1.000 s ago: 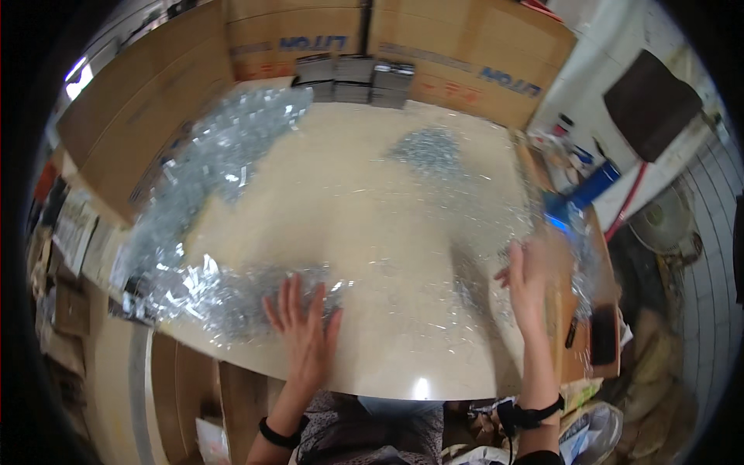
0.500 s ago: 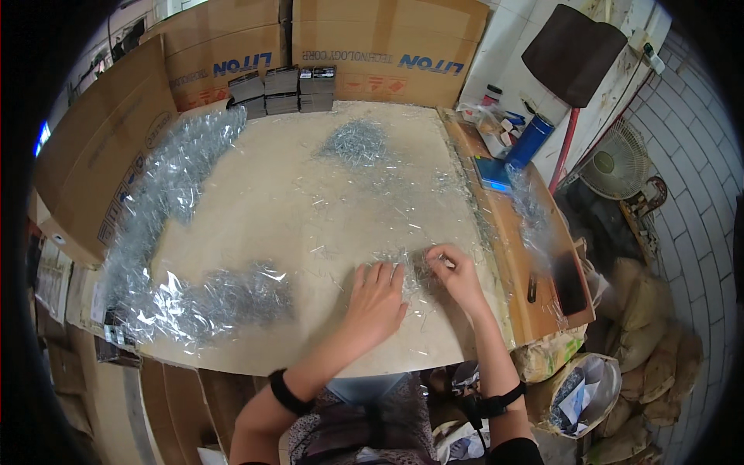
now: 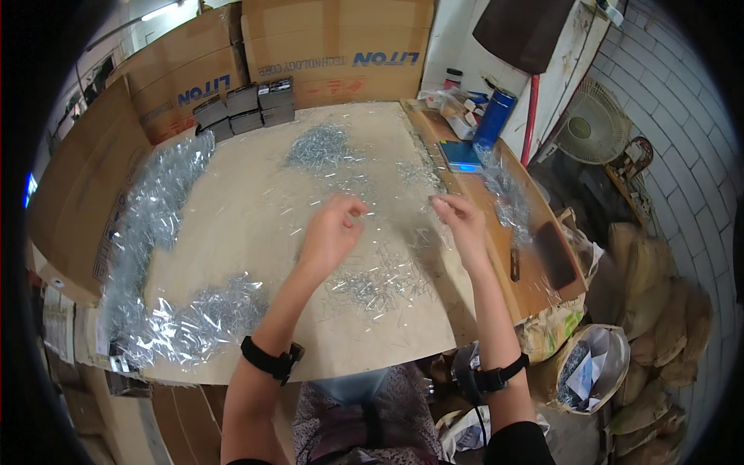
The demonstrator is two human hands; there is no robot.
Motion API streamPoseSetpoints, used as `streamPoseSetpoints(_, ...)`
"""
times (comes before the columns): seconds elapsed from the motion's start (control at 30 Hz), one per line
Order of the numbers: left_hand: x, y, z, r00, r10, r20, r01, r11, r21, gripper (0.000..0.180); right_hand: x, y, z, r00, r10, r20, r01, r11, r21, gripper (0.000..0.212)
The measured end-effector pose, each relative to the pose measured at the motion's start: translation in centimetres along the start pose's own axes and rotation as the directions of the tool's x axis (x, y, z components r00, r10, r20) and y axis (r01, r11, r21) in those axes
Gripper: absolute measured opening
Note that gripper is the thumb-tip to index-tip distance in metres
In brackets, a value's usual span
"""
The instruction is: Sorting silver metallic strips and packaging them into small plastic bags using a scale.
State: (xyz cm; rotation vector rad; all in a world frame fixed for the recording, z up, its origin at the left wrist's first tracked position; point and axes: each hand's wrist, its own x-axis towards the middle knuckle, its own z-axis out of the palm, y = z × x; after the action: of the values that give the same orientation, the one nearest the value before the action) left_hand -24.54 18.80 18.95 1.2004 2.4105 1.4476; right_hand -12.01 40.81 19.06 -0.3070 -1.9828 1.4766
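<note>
My left hand (image 3: 332,232) is raised above the pale tabletop (image 3: 248,209), its fingers curled in toward the thumb. Whatever lies in them, if anything, is too small to make out. My right hand (image 3: 465,225) is over the table's right side, thumb and forefinger pinched together; a tiny dark spot shows at the tips. Below and between the hands spreads a loose scatter of thin, shiny needle-like pieces (image 3: 376,285). Farther off sits a denser heap of the same pieces (image 3: 319,146).
Long banks of shiny pieces (image 3: 159,209) line the left side. Dark stacked packs (image 3: 242,108) stand before cardboard walls (image 3: 333,54). On the right wooden board (image 3: 496,209) are a blue scale (image 3: 460,156), a blue cylinder (image 3: 494,118) and a dark phone-like slab (image 3: 556,256).
Both hands have lifted off the near scatter and moved away from me, the left one also leftward. The scatter between them now shows uncovered. The whole view has shifted slightly.
</note>
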Motion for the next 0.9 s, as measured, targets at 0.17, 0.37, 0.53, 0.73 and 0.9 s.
streamPoseSetpoints(0.17, -4.6, -1.9, 1.9, 0.899, 0.280, 0.337, -0.400, 0.837, 0.374, 0.032, -0.2, 1.0, 0.4, 0.997, 0.072, 0.021, -0.073, 0.995, 0.063, 0.033)
streamPoseSetpoints(0.37, -6.3, 0.7, 0.7, 0.946, 0.006, 0.323, -0.066, 0.982, 0.175, 0.017, -6.7, -0.4, -1.1, 0.986, -0.125, 0.108, 0.164, 0.805, -0.569, 0.031)
streamPoseSetpoints(0.53, -5.6, 1.2, -0.2, 0.971, -0.187, 0.148, 0.186, 0.982, 0.021, 0.006, -10.8, 1.5, -6.4, 0.981, 0.062, -0.182, -0.160, 0.786, -0.598, 0.028)
streamPoseSetpoints(0.73, -5.8, 1.6, -1.5, 0.989, -0.147, -0.032, 0.151, 0.971, 0.188, 0.010, -10.3, 5.2, -7.5, 0.940, -0.160, -0.300, -0.198, 0.461, -0.865, 0.033)
streamPoseSetpoints(0.9, -8.4, 0.8, -1.3, 0.972, 0.207, -0.114, -0.102, 0.802, 0.588, 0.036, -9.1, 6.7, -8.3, 0.928, 0.052, -0.368, -0.327, 0.585, -0.742, 0.030)
